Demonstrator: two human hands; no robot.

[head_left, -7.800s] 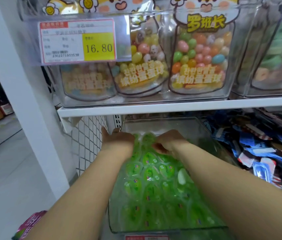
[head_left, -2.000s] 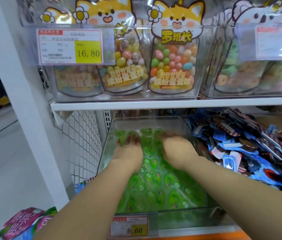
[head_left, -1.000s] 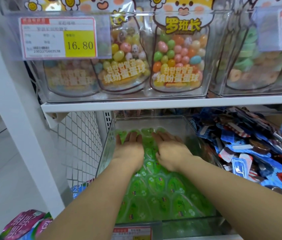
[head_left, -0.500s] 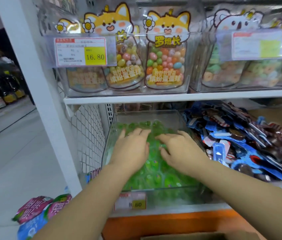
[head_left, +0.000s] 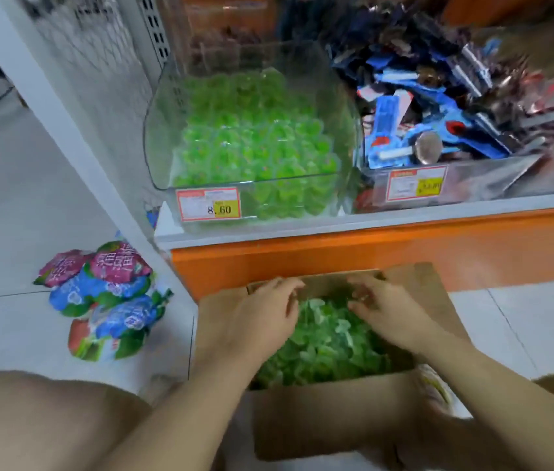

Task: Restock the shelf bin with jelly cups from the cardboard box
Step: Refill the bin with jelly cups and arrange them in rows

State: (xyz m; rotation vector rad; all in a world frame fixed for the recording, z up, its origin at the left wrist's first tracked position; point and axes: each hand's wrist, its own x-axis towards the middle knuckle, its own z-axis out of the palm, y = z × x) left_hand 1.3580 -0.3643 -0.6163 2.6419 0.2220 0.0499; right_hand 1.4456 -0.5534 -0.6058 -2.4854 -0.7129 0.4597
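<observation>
Jelly cups (head_left: 330, 345) lie in a loose green heap in the open cardboard box (head_left: 330, 419) on the floor in front of you, and more of them sit in the clear shelf bin (head_left: 161, 144) above, heaped higher at the back than at the front. Your left hand (head_left: 255, 321) hovers over the far side of the box with fingers loosely spread and nothing in it. Your right hand (head_left: 391, 314) curls its fingers down onto the heap; whether it has any cups pinched cannot be told.

The risk is in the lift. The cups look small and slick, so an overfull scoop would likely shed a few onto the floor between box and shelf. The bin's front wall dips low, so cups dropped near the front could roll out over the price tag (head_left: 209, 204). Anything tossed wide to the right would land in the neighbouring bin (head_left: 472, 185) of blue-wrapped sweets (head_left: 404, 130). Snack bags (head_left: 105, 300) lie on the floor to your left.
</observation>
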